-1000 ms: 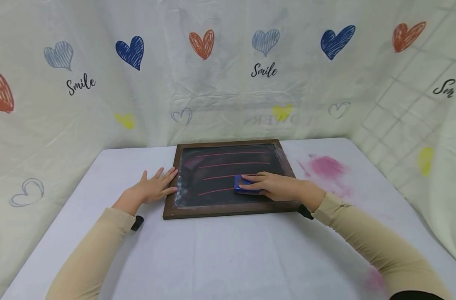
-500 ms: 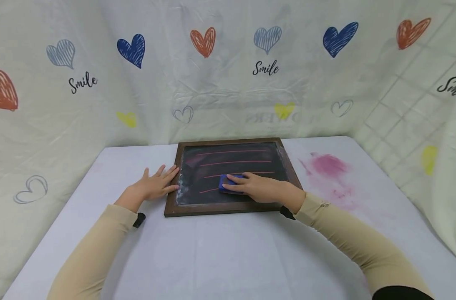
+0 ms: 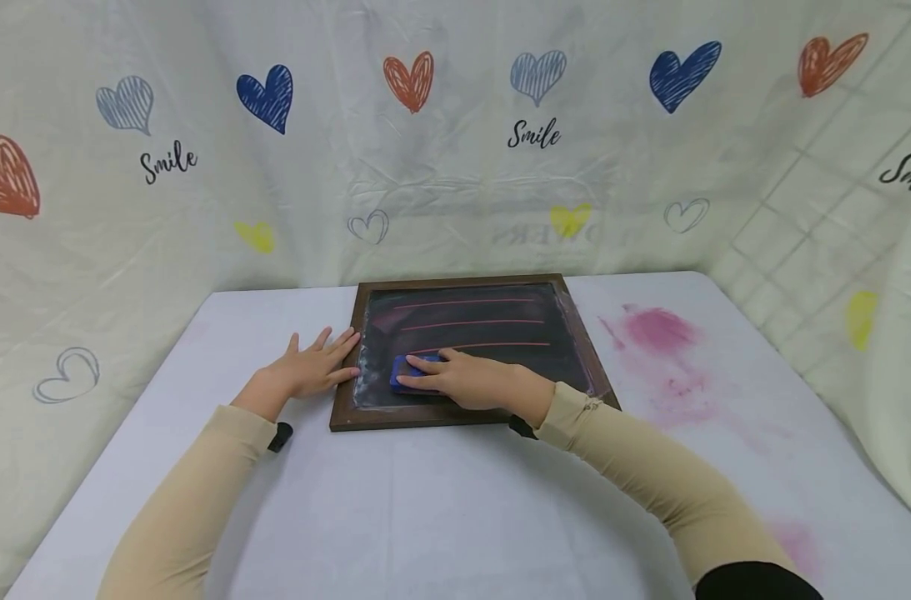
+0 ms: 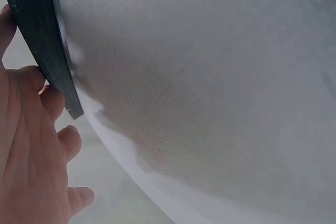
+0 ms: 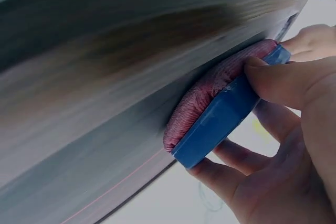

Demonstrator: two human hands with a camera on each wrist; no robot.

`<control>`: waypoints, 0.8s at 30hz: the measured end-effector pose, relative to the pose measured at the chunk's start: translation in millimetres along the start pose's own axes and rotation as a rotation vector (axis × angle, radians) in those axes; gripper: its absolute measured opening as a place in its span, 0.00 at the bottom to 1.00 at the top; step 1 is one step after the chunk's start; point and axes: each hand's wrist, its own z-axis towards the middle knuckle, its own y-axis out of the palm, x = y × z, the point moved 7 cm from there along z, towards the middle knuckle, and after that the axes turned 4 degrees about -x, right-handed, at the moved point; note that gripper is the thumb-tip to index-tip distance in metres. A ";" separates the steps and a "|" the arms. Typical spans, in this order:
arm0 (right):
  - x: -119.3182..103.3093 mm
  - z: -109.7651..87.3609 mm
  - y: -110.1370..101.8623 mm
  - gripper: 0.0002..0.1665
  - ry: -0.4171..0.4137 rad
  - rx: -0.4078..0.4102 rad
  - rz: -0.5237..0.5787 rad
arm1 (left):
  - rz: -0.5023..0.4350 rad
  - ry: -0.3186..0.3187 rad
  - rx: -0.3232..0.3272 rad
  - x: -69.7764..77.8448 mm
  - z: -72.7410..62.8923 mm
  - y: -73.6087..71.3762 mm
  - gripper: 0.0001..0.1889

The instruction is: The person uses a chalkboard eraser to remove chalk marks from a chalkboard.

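Observation:
A chalkboard (image 3: 500, 379) in a brown wooden frame lies on the white-covered table, with three pink chalk lines visible across it. My right hand (image 3: 473, 379) grips a blue chalkboard eraser (image 3: 397, 375) against the lower left of the writing surface. In the right wrist view the eraser (image 5: 223, 116) shows a pink-stained pad facing the board, thumb on one side and fingers on the other. My left hand (image 3: 305, 371) rests spread at the left side of the frame, fingertips on its edge. The left wrist view shows that hand (image 4: 31, 145) beside the dark frame edge (image 4: 42, 35).
Pink chalk smudges (image 3: 659, 331) mark the tablecloth right of the board, with another pink stain (image 3: 796, 546) nearer the front right. A white curtain (image 3: 455, 167) printed with hearts and "Smile" hangs behind the table and along its sides.
My right hand has slid the eraser leftward along the lowest chalk line, and that line no longer shows where the eraser passed. My left hand has stayed at the frame.

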 end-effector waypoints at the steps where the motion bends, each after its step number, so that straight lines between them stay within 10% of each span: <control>1: -1.7 3.3 -0.5 0.42 -0.001 -0.001 -0.005 | 0.001 0.000 0.000 0.0 0.0 -0.4 0.41; 12: -9.2 14.3 -1.5 0.43 0.017 -0.024 -0.001 | -0.002 0.007 -0.004 0.1 -4.5 -1.2 0.40; 24: 21.1 -21.9 5.7 0.40 0.027 0.026 0.114 | 0.002 0.013 0.008 1.8 -5.0 -3.0 0.40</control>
